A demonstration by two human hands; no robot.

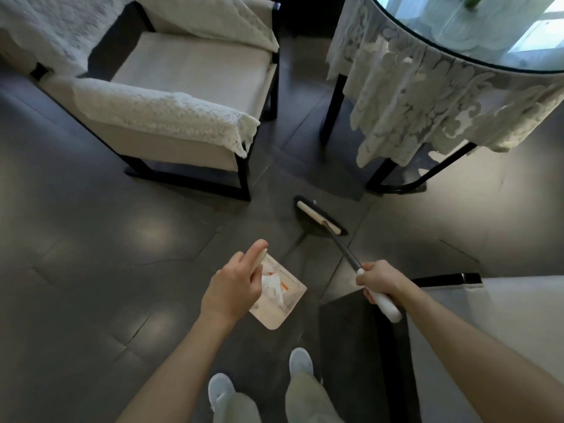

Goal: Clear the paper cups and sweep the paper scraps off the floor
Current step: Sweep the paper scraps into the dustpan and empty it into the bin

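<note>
My left hand grips the upright handle of a beige dustpan held just above the dark floor. White and orange paper scraps lie inside the pan. My right hand grips the white grip of a broom handle. The broom head, cream with dark bristles, rests on the floor ahead of the pan, between the armchair and the table. No paper cups show in this view.
A cream armchair with lace covers stands at the left back. A round glass table with a lace cloth stands at the right back on black legs. A dark mat and white furniture lie at my right. My shoes are below.
</note>
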